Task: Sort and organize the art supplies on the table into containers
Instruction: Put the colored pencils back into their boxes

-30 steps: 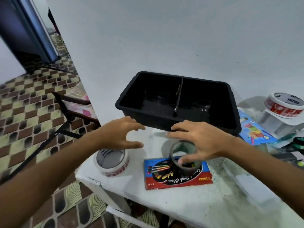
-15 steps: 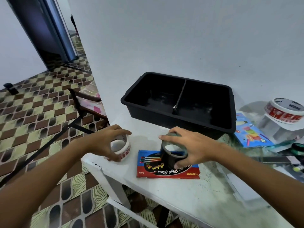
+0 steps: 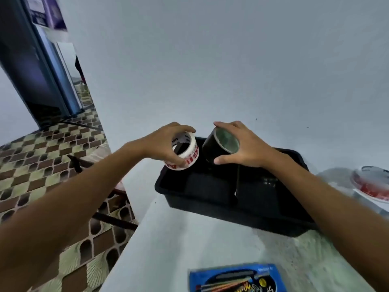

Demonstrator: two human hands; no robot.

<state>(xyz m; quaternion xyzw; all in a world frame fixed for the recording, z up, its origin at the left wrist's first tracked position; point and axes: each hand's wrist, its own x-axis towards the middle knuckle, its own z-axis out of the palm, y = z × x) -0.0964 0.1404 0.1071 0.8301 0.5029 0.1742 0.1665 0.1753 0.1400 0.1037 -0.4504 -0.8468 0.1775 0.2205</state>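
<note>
My left hand [image 3: 166, 144] grips a white tape roll with red lettering [image 3: 186, 152], held tilted above the left compartment of the black two-compartment bin [image 3: 231, 213]. Beside it my right hand [image 3: 246, 146] grips a black tape roll [image 3: 221, 146], also tilted, over the bin's back left part. The two rolls are almost touching. A blue and red box of coloured pencils [image 3: 237, 279] lies flat on the white table [image 3: 179, 239] near the front edge.
Another white and red tape roll [image 3: 372, 182] sits blurred at the right edge on a white thing. The table's left edge drops to a tiled floor [image 3: 42, 165] with a dark frame below. A plain wall stands behind the bin.
Both hands have lifted their tape rolls off the table and carried them forward and up over the black bin. The view has tilted upward.
</note>
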